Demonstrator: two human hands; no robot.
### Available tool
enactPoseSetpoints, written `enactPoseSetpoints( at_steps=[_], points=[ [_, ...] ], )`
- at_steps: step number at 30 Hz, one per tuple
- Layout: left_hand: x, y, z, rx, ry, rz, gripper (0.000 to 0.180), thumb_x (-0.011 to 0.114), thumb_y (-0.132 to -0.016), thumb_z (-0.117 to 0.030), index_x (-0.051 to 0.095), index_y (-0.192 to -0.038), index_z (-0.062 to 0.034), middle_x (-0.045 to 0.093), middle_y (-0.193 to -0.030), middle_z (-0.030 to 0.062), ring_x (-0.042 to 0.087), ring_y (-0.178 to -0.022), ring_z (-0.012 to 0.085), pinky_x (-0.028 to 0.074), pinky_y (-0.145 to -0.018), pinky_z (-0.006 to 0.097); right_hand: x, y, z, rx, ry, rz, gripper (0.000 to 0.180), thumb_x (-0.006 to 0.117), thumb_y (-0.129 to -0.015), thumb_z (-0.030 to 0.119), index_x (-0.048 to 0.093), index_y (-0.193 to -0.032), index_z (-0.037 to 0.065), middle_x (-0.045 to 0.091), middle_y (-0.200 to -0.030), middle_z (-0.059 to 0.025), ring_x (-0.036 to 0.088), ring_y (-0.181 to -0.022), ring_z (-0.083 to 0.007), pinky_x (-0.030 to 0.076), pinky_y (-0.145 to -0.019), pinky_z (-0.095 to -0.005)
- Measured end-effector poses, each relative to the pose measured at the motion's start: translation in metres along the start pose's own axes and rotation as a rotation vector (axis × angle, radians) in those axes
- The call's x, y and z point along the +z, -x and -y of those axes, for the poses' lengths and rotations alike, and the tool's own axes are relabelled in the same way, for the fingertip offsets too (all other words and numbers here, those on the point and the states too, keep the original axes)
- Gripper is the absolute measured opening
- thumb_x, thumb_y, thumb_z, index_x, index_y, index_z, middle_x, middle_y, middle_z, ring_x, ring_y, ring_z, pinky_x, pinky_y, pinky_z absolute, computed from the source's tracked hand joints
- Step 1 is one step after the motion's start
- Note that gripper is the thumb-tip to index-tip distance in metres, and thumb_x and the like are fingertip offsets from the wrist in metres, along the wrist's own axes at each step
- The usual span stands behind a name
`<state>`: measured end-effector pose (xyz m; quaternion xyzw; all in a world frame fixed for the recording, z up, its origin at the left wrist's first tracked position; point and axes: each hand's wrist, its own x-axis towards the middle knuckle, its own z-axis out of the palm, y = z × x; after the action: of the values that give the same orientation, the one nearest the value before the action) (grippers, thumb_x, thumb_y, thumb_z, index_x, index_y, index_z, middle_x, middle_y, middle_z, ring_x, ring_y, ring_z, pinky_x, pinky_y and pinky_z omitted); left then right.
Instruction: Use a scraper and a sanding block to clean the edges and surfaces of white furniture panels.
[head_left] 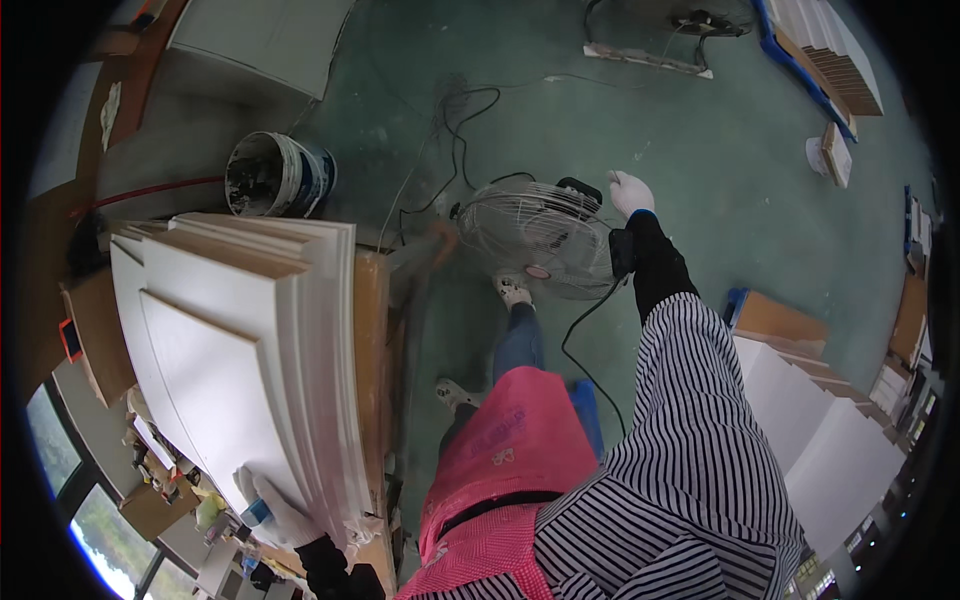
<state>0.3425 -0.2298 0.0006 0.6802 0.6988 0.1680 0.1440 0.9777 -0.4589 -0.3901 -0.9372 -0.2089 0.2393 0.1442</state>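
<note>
My left hand [283, 522] wears a white glove and rests on the top white panel [205, 375] of a stack at the left. Its fingers close around a small blue block [257, 512], partly covered by the glove. Also gloved in white, my right hand [631, 194] reaches forward beside a floor fan [540, 235] with a round wire cage. The fingers of this hand are curled in; whether anything is inside them is hidden. A black part of the fan lies just left of the hand.
A paint-smeared bucket [275, 175] stands beyond the stack. Dark cables [462, 140] lie across the green floor [400, 90] and by the fan. More white panels [820, 430] are stacked at the right. Another fan [710, 22] stands at the far side.
</note>
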Motion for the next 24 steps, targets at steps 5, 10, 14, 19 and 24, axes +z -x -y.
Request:
enactPoseSetpoints(
  at_steps=[5,10,14,19,24],
  points=[
    [0.024,-0.010,-0.001,-0.205,0.009,-0.192,0.050,0.048,-0.107,-0.033,0.052,-0.143,0.0007,0.055,-0.143,0.0126,0.053,-0.127,0.0227,0.040,-0.110,0.036,0.060,-0.060,-0.037,-0.034,-0.046,0.151,0.041,0.046,-0.097,0.031,0.065,-0.129,0.013,0.069,-0.119,-0.0179,0.063,-0.114,-0.0381,0.049,-0.098,-0.0457],
    [0.019,-0.007,0.010,-0.209,0.054,-0.265,0.047,0.053,-0.104,-0.031,0.055,-0.140,-0.0012,0.058,-0.138,0.0098,0.057,-0.121,0.0206,0.046,-0.104,0.035,0.094,-0.099,-0.051,0.020,0.001,0.459,0.037,0.044,-0.101,0.031,0.064,-0.125,0.011,0.068,-0.119,-0.0209,0.065,-0.108,-0.0384,0.050,-0.096,-0.0464],
    [0.039,-0.008,-0.011,-0.309,0.188,-0.254,0.050,0.052,-0.105,-0.033,0.053,-0.142,0.0000,0.058,-0.137,0.0119,0.058,-0.120,0.0223,0.044,-0.105,0.037,0.118,-0.105,-0.081,-0.151,0.187,0.443,0.029,0.045,-0.100,0.026,0.066,-0.111,0.010,0.068,-0.112,-0.0219,0.066,-0.107,-0.0395,0.052,-0.093,-0.0474],
    [0.018,-0.010,0.020,-0.389,0.170,-0.290,0.047,0.054,-0.103,-0.030,0.054,-0.139,-0.0006,0.062,-0.130,0.0114,0.063,-0.112,0.0223,0.050,-0.097,0.037,0.120,-0.112,-0.068,-0.304,0.377,0.510,0.024,0.047,-0.098,0.023,0.063,-0.105,0.007,0.068,-0.105,-0.0220,0.066,-0.105,-0.0414,0.054,-0.090,-0.0493],
    [0.004,-0.007,0.036,-0.378,0.207,-0.256,0.045,0.055,-0.102,-0.028,0.054,-0.139,-0.0023,0.064,-0.127,0.0114,0.065,-0.106,0.0219,0.055,-0.090,0.035,0.127,-0.119,-0.057,-0.398,0.485,0.469,0.027,0.047,-0.097,0.019,0.068,-0.099,0.002,0.070,-0.102,-0.0244,0.071,-0.095,-0.0408,0.059,-0.082,-0.0531]
  ],
)
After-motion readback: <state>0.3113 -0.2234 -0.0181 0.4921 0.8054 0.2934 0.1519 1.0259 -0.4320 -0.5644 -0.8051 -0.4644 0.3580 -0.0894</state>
